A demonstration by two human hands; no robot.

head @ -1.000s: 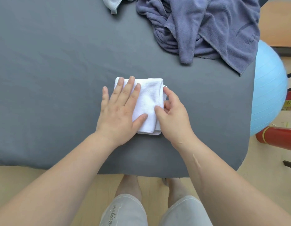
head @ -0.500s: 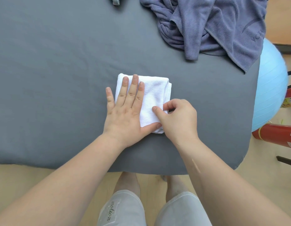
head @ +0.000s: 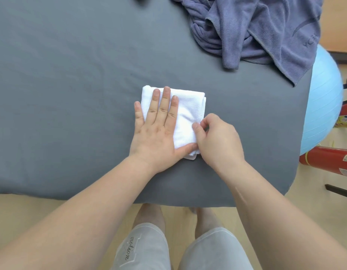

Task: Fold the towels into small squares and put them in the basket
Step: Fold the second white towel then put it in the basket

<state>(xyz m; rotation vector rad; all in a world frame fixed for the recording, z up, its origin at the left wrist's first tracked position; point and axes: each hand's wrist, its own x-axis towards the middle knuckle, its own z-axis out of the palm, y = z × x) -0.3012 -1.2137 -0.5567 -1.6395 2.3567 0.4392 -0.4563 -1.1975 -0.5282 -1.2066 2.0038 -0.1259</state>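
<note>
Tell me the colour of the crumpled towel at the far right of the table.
Purple-blue towel, plain, seen in the head view.

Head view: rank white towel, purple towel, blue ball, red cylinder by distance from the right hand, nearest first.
From the right hand:
1. white towel, touching, pinched at its right edge
2. red cylinder, on the floor to the right
3. blue ball, right, beyond the table edge
4. purple towel, far corner

1. Folded towel [head: 190, 114] lying on the covered table [head: 71, 94], near its front edge, about midway across.
2. Left hand [head: 159, 133] flat on the towel's left half; right hand [head: 217, 141] at its right front corner, fingers curled.
3. Crumpled towel [head: 266, 32] at the far right of the table, one corner hanging over the edge.
4. Ball [head: 324, 106] beside the table's right edge; cylinder [head: 328, 160] on the floor just in front of it.
</note>
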